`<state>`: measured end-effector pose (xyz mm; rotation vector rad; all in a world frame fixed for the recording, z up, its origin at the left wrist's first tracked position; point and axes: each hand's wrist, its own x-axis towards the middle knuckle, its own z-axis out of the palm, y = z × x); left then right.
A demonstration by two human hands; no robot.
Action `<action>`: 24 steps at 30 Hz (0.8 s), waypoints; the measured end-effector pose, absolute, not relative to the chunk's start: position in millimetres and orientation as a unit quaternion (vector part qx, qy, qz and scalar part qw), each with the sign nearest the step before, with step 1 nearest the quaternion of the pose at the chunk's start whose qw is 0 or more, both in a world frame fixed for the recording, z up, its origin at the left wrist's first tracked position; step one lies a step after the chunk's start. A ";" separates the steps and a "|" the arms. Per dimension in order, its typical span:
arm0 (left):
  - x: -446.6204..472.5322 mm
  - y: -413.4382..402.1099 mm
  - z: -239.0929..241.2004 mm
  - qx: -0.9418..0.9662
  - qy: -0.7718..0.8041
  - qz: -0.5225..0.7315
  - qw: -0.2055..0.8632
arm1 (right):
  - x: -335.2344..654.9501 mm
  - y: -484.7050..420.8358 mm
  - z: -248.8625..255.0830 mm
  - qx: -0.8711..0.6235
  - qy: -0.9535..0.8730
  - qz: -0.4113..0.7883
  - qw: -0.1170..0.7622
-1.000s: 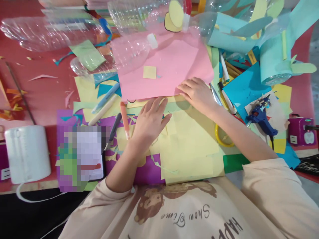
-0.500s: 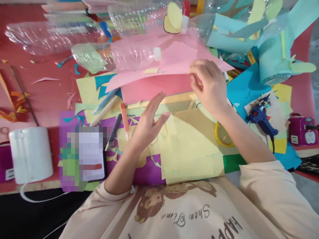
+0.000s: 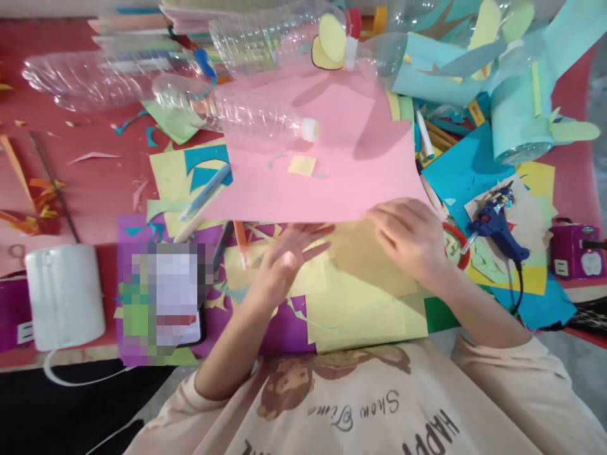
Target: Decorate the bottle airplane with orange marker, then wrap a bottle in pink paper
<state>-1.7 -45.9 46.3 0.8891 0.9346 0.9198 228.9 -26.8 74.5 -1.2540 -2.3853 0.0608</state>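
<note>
A large pink sheet of paper [image 3: 265, 196] lies across the middle, its near edge lifted a little. My right hand [image 3: 410, 240] is closed, pinching that edge towards its right corner. Beside the same edge, left of centre, is my left hand [image 3: 289, 256], open with fingers spread; the fingertips reach the paper's edge, and I cannot tell whether they touch it. On the pink paper rest a clear plastic bottle [image 3: 265, 120] with a white cap and a small yellow paper scrap [image 3: 302, 165]. Pale yellow paper [image 3: 360, 316] lies beneath my hands.
A blue glue gun [image 3: 502, 230] lies at right, below a turquoise paper-wrapped bottle [image 3: 519, 120]. More clear bottles [image 3: 109, 79] line the back. At left are a white device [image 3: 64, 297], a partly blurred phone [image 3: 192, 335] and orange scraps [image 3: 45, 193]. Markers [image 3: 241, 243] lie near my left hand.
My right hand has drawn the pink paper's near edge towards me, covering the strips and the red gap below it. My left hand has shifted slightly nearer me, its fingers by the edge.
</note>
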 end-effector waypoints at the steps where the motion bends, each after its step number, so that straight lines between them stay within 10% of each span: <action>1: 1.3 -51.3 45.8 0.379 0.406 0.414 0.722 | 226.5 -34.1 73.6 -0.423 -0.879 0.029 0.217; 14: 41.2 -102.4 47.8 0.023 0.492 0.337 0.802 | 198.7 7.0 59.2 -0.279 -0.644 0.706 0.098; 20: 44.0 -112.7 48.2 -0.003 0.475 0.318 0.820 | 195.2 48.6 46.8 -0.562 -0.736 0.269 0.264; 24: 43.2 -114.0 45.7 -0.014 0.470 0.318 0.824 | 188.8 46.0 53.1 -0.462 -0.751 0.397 0.254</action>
